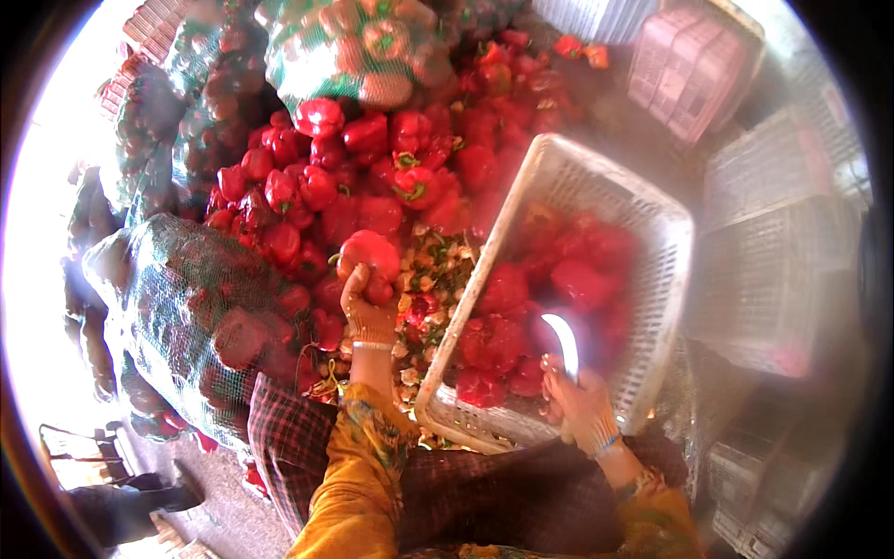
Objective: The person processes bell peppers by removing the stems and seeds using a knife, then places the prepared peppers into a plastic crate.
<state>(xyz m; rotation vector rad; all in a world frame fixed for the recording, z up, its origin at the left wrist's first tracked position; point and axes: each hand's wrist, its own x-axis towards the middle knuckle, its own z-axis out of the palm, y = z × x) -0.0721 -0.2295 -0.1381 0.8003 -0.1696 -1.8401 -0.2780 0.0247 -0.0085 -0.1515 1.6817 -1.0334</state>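
Red all round: heap of peppers (372,177) spread just beyond the left hand (368,303), reaching up and away from it. Left hand raised over a litter of cut stalks and trimmings (424,279), fingers curled up around one red pepper (371,256), gripped from below, pepper sitting on top of the fingertips, stalk end not readable from here. Right hand (582,405) lower and nearer the body, closed around the handle of a knife (563,343), curved blade pointing up and away from the wrist, long axis roughly upright, tip leaning slightly toward the left hand. White plastic crate (596,177) tilted between the two hands and beyond the right one, near rim just beside the right knuckles, part filled with red peppers. Held pepper well to the left of the blade and a little farther out; left hand plainly the nearer one to the heap, right hand the nearer one to the crate. Green net sacks (186,307) of peppers to the outside of the left forearm; stacked empty crates (764,233) beyond the right hand. Checked cloth (298,438) under both forearms, across the lap.
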